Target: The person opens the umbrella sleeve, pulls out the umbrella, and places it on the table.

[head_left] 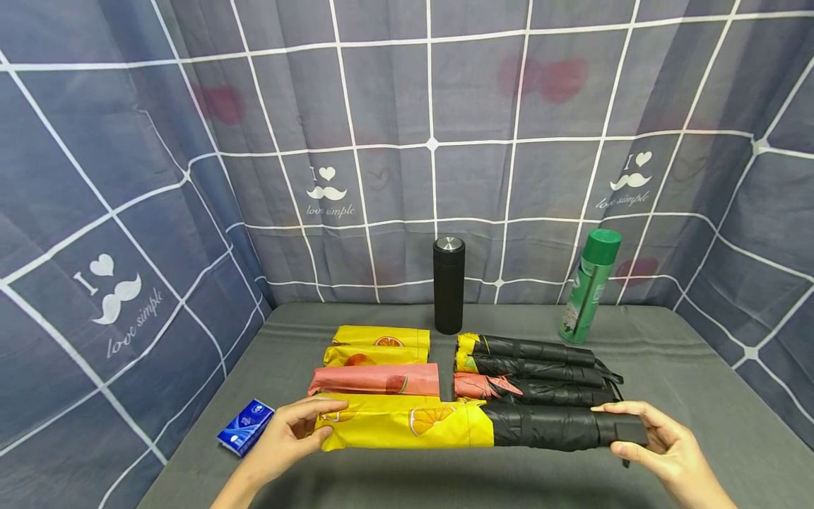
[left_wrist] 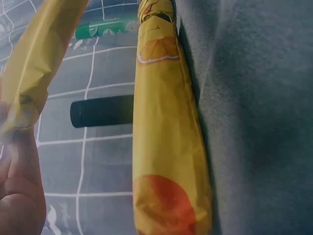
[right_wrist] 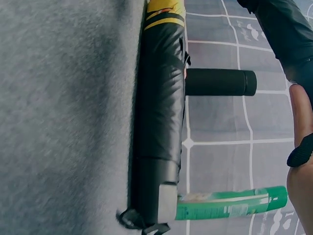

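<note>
A folded black umbrella (head_left: 553, 428) lies lengthwise between both hands, its left part inside a yellow sleeve (head_left: 381, 424) printed with orange slices. My left hand (head_left: 286, 438) pinches the sleeve's far left end between thumb and fingers. At the other end my right hand (head_left: 668, 449) grips the black handle (head_left: 626, 429). Behind them lie a pink sleeve (head_left: 375, 380), two yellow sleeves (head_left: 381, 334), and black folded umbrellas (head_left: 534, 346) with yellow or pink ends. In the wrist views, another yellow sleeve (left_wrist: 161, 112) and black umbrella (right_wrist: 159, 98) lie lower, on the table.
A black thermos (head_left: 449, 290) stands upright at the back middle. To its right is a green spray can (head_left: 591, 286). A blue tissue pack (head_left: 246, 427) lies beside my left hand. The grey tabletop (head_left: 286, 339) is enclosed by a checked curtain (head_left: 394, 177).
</note>
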`<state>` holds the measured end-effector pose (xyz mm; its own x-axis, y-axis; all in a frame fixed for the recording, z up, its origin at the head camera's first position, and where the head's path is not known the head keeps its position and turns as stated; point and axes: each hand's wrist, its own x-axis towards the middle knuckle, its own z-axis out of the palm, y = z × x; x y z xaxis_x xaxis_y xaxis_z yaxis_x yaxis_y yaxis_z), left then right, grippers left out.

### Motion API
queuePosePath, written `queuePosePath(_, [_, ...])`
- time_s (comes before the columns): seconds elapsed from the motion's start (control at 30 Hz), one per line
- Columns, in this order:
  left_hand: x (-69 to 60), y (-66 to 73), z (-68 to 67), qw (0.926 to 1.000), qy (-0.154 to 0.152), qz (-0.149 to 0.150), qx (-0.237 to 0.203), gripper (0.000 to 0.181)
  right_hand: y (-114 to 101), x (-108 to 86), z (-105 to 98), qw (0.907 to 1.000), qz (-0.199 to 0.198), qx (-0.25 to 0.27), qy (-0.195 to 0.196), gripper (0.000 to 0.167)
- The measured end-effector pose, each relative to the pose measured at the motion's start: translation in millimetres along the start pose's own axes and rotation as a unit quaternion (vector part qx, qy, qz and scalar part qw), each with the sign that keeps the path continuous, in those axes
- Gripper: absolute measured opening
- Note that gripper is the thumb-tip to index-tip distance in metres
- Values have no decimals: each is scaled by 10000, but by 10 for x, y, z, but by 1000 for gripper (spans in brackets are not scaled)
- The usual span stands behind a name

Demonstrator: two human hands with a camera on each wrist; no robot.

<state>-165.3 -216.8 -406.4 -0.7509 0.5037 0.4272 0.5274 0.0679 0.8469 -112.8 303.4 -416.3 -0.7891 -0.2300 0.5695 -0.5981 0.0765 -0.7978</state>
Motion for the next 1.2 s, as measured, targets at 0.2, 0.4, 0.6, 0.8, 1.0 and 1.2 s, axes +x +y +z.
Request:
queuePosePath(0.2, [-77,-24,-44,9999,51,76,-77,36,47,-64,-80,9983,-227,519,-145,52])
queuePosePath(0.4, [-155,-69,-75,9995,43,195,-233,36,95,-129,-138,9982,-102,513,-284,49])
queuePosePath(0.6, [-203,-125,-103,9997,89,37,-218,34,124,-167,-176,9982,217,470,-297,45])
queuePosePath(0.8, [-251,-180,-152,9998,77,-85,-135,34,211,-232,-215,9961,392,779,-122,47])
queuePosePath(1.0, [-320,-247,-188,9994,118,-311,-120,32,269,-275,-261,9974,547,469,-54,46])
queuePosePath(1.2, [-351,-307,-203,9974,233,-673,-76,30,277,-300,-276,9946,999,263,72,44])
